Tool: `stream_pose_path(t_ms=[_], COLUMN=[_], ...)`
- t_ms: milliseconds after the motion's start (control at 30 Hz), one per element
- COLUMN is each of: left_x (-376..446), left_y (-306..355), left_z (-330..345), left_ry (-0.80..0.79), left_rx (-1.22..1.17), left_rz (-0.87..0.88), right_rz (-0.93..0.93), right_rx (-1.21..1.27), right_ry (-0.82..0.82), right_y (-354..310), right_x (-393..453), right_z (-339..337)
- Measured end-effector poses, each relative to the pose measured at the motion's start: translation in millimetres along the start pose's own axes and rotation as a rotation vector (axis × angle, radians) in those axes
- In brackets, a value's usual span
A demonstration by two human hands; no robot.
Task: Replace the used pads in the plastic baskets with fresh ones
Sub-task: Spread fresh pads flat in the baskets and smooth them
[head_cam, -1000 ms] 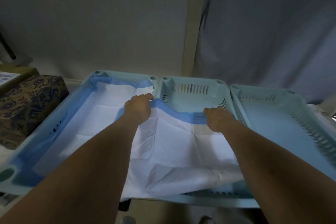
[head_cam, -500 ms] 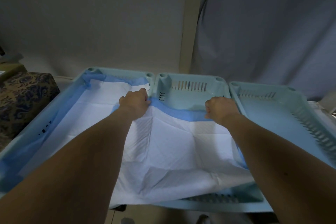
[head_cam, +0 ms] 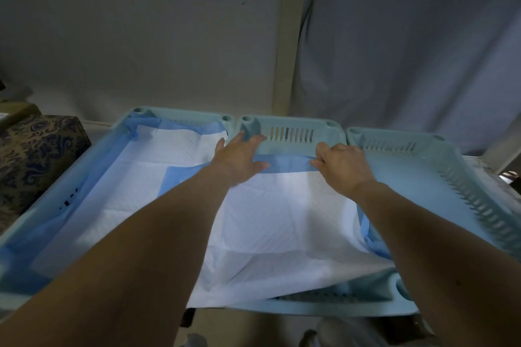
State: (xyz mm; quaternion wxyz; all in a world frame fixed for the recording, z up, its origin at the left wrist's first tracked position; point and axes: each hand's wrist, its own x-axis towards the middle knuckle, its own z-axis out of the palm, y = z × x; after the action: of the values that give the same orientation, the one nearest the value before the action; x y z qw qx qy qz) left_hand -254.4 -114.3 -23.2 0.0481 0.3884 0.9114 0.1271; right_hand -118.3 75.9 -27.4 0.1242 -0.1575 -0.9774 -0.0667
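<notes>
Three pale blue plastic baskets sit side by side against the wall. In the middle basket (head_cam: pixel 293 124), a white pad (head_cam: pixel 282 220) with a blue border lies spread, its near edge spilling over the front rim. The left hand (head_cam: pixel 239 158) presses flat with fingers spread on the pad's far edge; the right hand (head_cam: pixel 342 165) pinches that edge. The left basket (head_cam: pixel 180 117) holds a second pad (head_cam: pixel 141 166); the right basket (head_cam: pixel 423 144) shows none. Dark marks on the left basket's wall are unreadable.

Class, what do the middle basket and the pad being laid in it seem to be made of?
Middle basket: pale teal moulded plastic, smooth and matt, with slotted walls. Pad: probably soft quilted paper-like fabric, white with a thin blue film border; it creases and drapes over the near rim.
</notes>
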Motion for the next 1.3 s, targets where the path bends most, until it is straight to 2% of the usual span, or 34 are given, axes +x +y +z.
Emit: stream_pose_path(t_ms=[100, 233, 367, 467, 533, 600, 733, 800, 933, 1033, 1133, 1300], left_x=[4.5, 3.5, 2.5, 2.2, 2.5, 2.5, 6.5, 7.9, 12.4, 22.5, 24.1, 26.1], left_y=[13.9, 17.4, 12.1, 9.7, 9.0, 7.5, -2.9, -8.9, -19.7, -29.8, -34.0, -38.9], left_z=[-0.3, -11.7, -18.4, -19.7, -20.0, -18.4, -14.9, -13.7, -13.8, -16.8, -22.7, -19.7], left_ry=[-0.033, 0.046, 0.083, 0.062, 0.069, 0.072, 0.029, -0.017, -0.065, -0.120, -0.188, -0.159], left_rx=[0.014, 0.161, 0.211, 0.176, 0.171, 0.184, 0.235, 0.219, 0.159, 0.083, 0.103, 0.062], left_rz=[-0.017, -0.031, -0.028, -0.041, -0.052, -0.061, -0.144, -0.201, -0.253, -0.256, -0.222, -0.247], right_rz=[-0.004, 0.078, 0.329, 0.547, 0.656, 0.655, 0.636, 0.633, 0.639, 0.647, 0.665, 0.715], right_rx=[0.022, 0.091, 0.485, 0.878, 1.005, 0.964, 0.913, 0.883, 0.632, 0.480, 0.392, 0.324], right_ry=[0.028, -0.029, -0.303, -0.413, -0.470, -0.478, -0.370, -0.384, -0.412, -0.398, -0.364, -0.255], right_y=[1.3, 11.5, 28.7, 38.7, 41.8, 36.1, 14.4, 7.4, 3.3, -2.5, -6.1, -9.5], right_x=[-3.4, -3.7, -1.3, 0.7, 0.6, 1.6, 3.9, 2.6, 6.3, 8.4, 8.8, 2.0], right_z=[-7.0, -16.5, -21.8, -17.0, -8.2, 1.9, 14.6, 19.3, 28.2, 26.3, 26.7, 31.4])
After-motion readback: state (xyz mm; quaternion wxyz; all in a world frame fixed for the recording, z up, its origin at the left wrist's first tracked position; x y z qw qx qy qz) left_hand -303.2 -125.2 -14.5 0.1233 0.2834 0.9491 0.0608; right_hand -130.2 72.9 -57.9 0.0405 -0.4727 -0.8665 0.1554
